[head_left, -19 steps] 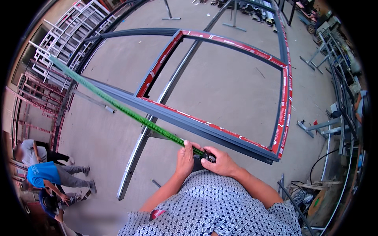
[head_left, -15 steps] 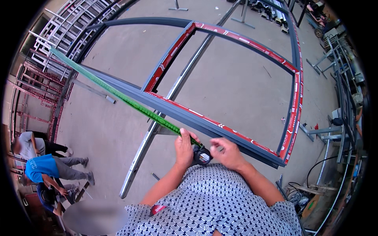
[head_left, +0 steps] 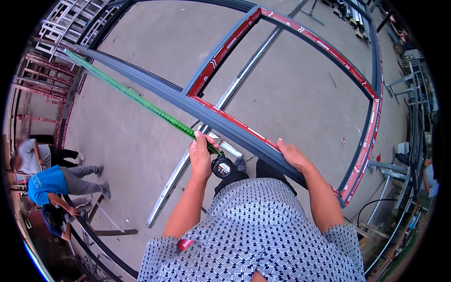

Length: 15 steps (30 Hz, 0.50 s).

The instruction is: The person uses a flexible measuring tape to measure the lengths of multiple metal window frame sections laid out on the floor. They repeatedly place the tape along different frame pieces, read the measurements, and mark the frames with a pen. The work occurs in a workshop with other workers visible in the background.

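A black tape measure (head_left: 223,167) hangs below my left hand (head_left: 201,152). My left thumb and fingers are closed on its green blade (head_left: 150,110), close to the case mouth. The blade runs out long to the upper left, beside the near rail of a large grey window frame (head_left: 225,116). Over that rail's near edge lies my right hand (head_left: 295,156), with the thumb on top and the other fingers mostly hidden below, gripping the frame. Red protective film (head_left: 235,123) with white marks covers the inner pane opening's border.
A long metal support bar (head_left: 174,190) passes under the frame. On the left, people in a blue shirt (head_left: 47,185) and a grey shirt (head_left: 29,154) are near dark curved profiles (head_left: 101,244). Metal frames (head_left: 70,33) are stacked far left. Stands and a hose (head_left: 371,202) are at right.
My right hand has moved from beside the tape case onto the frame's near rail. My left hand and the tape have shifted left. The frame sits higher and further right in view.
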Motion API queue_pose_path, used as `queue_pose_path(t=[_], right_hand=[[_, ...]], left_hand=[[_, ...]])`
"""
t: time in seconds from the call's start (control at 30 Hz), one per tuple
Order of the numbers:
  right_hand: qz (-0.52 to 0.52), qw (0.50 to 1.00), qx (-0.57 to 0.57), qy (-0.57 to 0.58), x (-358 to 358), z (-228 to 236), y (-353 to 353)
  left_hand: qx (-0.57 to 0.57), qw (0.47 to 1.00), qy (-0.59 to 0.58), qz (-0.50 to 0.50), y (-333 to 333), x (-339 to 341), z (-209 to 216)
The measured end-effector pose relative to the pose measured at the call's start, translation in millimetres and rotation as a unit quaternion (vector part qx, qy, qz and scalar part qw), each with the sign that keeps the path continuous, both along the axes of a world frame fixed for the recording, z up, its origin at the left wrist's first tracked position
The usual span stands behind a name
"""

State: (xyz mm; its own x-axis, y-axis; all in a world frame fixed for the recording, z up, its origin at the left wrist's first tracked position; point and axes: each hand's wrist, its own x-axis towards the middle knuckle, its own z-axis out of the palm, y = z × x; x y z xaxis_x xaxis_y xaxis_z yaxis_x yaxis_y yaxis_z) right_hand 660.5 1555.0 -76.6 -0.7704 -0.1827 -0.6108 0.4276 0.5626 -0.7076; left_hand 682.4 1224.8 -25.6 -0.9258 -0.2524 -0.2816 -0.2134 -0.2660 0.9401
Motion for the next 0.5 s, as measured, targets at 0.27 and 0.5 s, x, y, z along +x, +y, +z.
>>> queue_pose_path(t=[0.27,0.5], right_hand=[[0.001,0.981,-0.027,-0.194,-26,-14,-3],[-0.004,0.976,0.005,-0.218,-28,-22,-4]], left_hand=[[-0.013,1.0,-0.009,0.013,-1,-50,14],[-0.071,0.997,-0.021,-0.033,22,-102,8]])
